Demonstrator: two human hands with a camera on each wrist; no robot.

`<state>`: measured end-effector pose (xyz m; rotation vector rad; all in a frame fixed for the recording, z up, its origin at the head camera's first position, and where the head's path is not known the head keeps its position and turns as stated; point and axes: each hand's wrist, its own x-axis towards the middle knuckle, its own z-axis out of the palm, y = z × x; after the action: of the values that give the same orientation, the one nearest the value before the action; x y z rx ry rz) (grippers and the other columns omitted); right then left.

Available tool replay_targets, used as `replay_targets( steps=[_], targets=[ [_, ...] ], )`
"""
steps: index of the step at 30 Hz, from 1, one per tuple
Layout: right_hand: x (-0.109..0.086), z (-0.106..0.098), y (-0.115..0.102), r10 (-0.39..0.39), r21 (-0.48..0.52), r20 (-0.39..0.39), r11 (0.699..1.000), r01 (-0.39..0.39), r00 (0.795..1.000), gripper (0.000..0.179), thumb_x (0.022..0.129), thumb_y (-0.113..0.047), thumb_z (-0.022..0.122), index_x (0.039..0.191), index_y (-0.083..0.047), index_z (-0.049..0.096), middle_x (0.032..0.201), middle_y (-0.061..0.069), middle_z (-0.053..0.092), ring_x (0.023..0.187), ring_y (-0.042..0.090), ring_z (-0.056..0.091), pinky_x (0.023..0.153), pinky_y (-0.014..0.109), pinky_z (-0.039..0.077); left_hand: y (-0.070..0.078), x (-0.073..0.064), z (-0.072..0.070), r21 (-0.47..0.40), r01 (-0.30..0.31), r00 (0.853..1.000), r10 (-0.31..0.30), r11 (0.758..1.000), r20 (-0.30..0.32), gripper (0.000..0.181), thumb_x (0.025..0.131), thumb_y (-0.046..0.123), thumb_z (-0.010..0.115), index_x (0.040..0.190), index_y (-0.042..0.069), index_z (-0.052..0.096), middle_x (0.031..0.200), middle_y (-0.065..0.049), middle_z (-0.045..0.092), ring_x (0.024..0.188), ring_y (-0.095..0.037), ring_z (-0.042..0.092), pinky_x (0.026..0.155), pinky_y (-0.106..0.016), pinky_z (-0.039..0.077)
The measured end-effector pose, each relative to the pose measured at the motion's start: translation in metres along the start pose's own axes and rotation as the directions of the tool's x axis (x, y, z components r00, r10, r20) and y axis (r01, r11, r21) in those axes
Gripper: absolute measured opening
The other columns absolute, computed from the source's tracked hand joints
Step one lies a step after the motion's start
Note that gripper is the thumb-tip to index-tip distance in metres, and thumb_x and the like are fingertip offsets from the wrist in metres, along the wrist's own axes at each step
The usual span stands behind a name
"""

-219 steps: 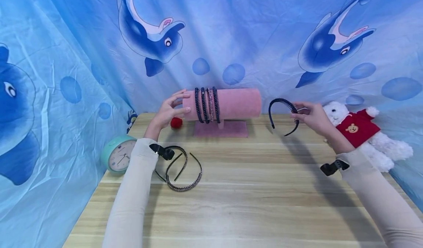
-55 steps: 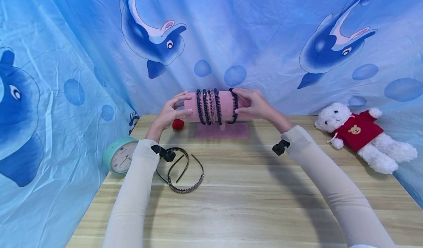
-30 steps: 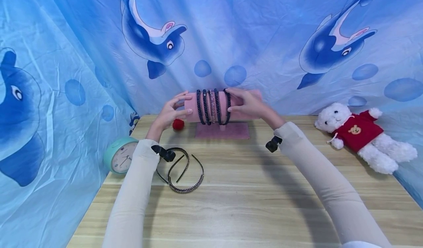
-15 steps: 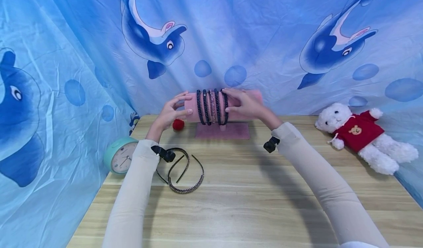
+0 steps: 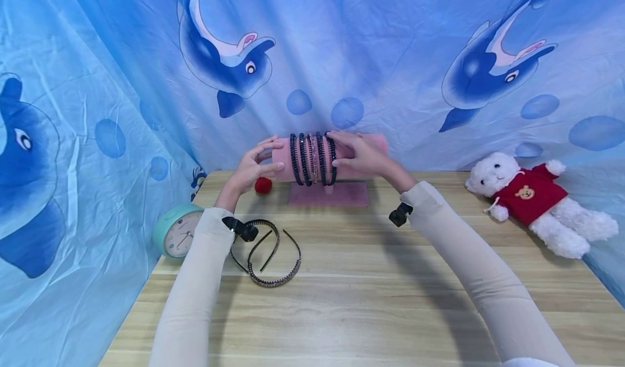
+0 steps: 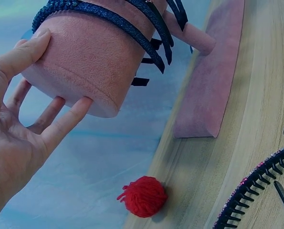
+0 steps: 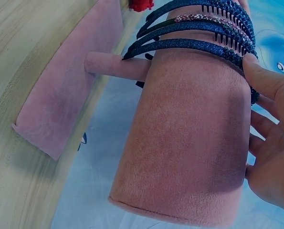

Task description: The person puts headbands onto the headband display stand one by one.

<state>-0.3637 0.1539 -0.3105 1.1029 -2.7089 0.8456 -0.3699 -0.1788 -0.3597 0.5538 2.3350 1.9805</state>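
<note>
A pink velvety headband display stand (image 5: 349,195) stands at the table's back, its horizontal roll (image 7: 189,133) carrying several dark toothed headbands, one with pink glitter (image 5: 314,158). My left hand (image 5: 248,167) holds the roll's left end, thumb on one side and fingers against the end face (image 6: 70,95). With thumb and fingers, my right hand (image 5: 363,154) holds the rightmost dark blue headband (image 5: 332,163), which sits round the roll close beside the others. In the right wrist view the thumb presses its toothed edge; the fingertips are hidden behind the roll.
Two loose headbands (image 5: 274,283) overlap on the wooden table, near my left wrist. A mint alarm clock (image 5: 179,231) stands left, and a red yarn ball (image 5: 263,185) lies by the stand. At right lies a white plush bear (image 5: 527,193). Dolphin-print curtains surround the table.
My right hand has brought the dark headband from the right onto the roll and slid it left, up beside the others. In the last half second little moves. My left hand stays at the roll's end.
</note>
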Motion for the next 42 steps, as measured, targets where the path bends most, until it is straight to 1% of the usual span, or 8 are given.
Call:
replay_targets(
  steps=[7, 11, 16, 24, 30, 35, 39, 42],
  targets=[
    [-0.003, 0.0, 0.005, -0.024, 0.094, -0.066, 0.995, 0.03, 0.998, 0.074, 0.089, -0.009, 0.078, 0.153, 0.0, 0.042, 0.159, 0.021, 0.041, 0.15, 0.04, 0.035, 0.129, 0.052, 0.022, 0.0, -0.002, 0.001, -0.016, -0.002, 1.0, 0.002, 1.0, 0.003, 0.053, 0.09, 0.004, 0.076, 0.14, 0.012, 0.06, 0.168, 0.008, 0.027, 0.148, -0.035, 0.039, 0.082, -0.033, 0.064],
    [-0.008, -0.004, 0.01, -0.057, 0.1, -0.109, 0.993, 0.068, 0.992, 0.067, 0.087, -0.004, 0.079, 0.147, 0.004, 0.049, 0.152, 0.024, 0.049, 0.144, 0.041, 0.043, 0.126, 0.049, 0.03, 0.001, -0.003, 0.002, -0.015, -0.012, 1.0, 0.012, 1.0, -0.009, 0.054, 0.091, 0.005, 0.076, 0.141, 0.009, 0.058, 0.168, 0.009, 0.028, 0.146, -0.034, 0.04, 0.082, -0.032, 0.064],
    [-0.018, -0.012, 0.017, -0.061, 0.059, -0.144, 0.996, 0.071, 0.988, 0.058, 0.085, -0.001, 0.08, 0.138, 0.006, 0.057, 0.147, 0.027, 0.054, 0.141, 0.043, 0.046, 0.125, 0.051, 0.032, 0.002, -0.004, 0.005, 0.0, -0.019, 1.0, 0.019, 1.0, -0.012, 0.054, 0.092, 0.006, 0.075, 0.143, 0.011, 0.057, 0.169, 0.006, 0.026, 0.147, -0.034, 0.039, 0.085, -0.033, 0.064],
    [-0.036, -0.022, 0.027, 0.05, 0.07, -0.144, 0.997, -0.04, 0.988, 0.055, 0.088, -0.001, 0.077, 0.139, 0.001, 0.059, 0.153, 0.025, 0.048, 0.146, 0.043, 0.039, 0.125, 0.056, 0.029, 0.001, -0.012, 0.005, 0.031, -0.011, 0.998, 0.013, 0.999, -0.065, 0.06, 0.091, 0.008, 0.076, 0.147, 0.018, 0.055, 0.167, 0.003, 0.032, 0.144, -0.036, 0.043, 0.092, -0.034, 0.062],
    [-0.039, -0.021, 0.031, 0.04, 0.067, -0.151, 0.997, -0.03, 0.988, 0.052, 0.088, 0.0, 0.076, 0.137, 0.001, 0.061, 0.153, 0.025, 0.048, 0.147, 0.043, 0.039, 0.125, 0.055, 0.028, 0.002, -0.026, 0.002, 0.06, -0.002, 0.998, 0.006, 0.998, -0.07, 0.08, 0.09, 0.0, 0.074, 0.158, 0.02, 0.037, 0.157, -0.014, 0.045, 0.131, -0.041, 0.055, 0.088, -0.028, 0.062],
    [-0.039, -0.021, 0.03, 0.077, 0.077, -0.153, 0.995, -0.065, 0.985, 0.051, 0.088, -0.001, 0.077, 0.137, -0.001, 0.062, 0.153, 0.023, 0.049, 0.147, 0.042, 0.039, 0.126, 0.053, 0.027, -0.006, -0.042, -0.015, 0.152, 0.086, 0.996, -0.086, 0.985, -0.004, 0.073, 0.093, 0.0, 0.071, 0.157, 0.012, 0.037, 0.152, -0.023, 0.048, 0.131, -0.046, 0.055, 0.089, -0.031, 0.062],
    [-0.039, -0.021, 0.028, 0.093, 0.084, -0.152, 0.993, -0.081, 0.984, 0.051, 0.088, -0.001, 0.077, 0.137, -0.001, 0.062, 0.154, 0.022, 0.048, 0.147, 0.041, 0.039, 0.127, 0.051, 0.027, -0.011, -0.056, -0.034, 0.263, 0.171, 0.98, -0.193, 0.95, 0.058, 0.06, 0.095, 0.001, 0.068, 0.15, 0.003, 0.046, 0.152, -0.027, 0.047, 0.134, -0.047, 0.052, 0.091, -0.034, 0.062],
    [-0.038, -0.021, 0.027, 0.103, 0.084, -0.149, 0.992, -0.091, 0.983, 0.052, 0.088, -0.001, 0.077, 0.137, -0.001, 0.062, 0.154, 0.022, 0.048, 0.148, 0.04, 0.039, 0.127, 0.05, 0.027, -0.009, -0.065, -0.044, 0.349, 0.188, 0.964, -0.241, 0.918, 0.114, 0.055, 0.094, -0.003, 0.066, 0.147, -0.002, 0.048, 0.15, -0.03, 0.048, 0.13, -0.05, 0.054, 0.093, -0.037, 0.061]
  ],
)
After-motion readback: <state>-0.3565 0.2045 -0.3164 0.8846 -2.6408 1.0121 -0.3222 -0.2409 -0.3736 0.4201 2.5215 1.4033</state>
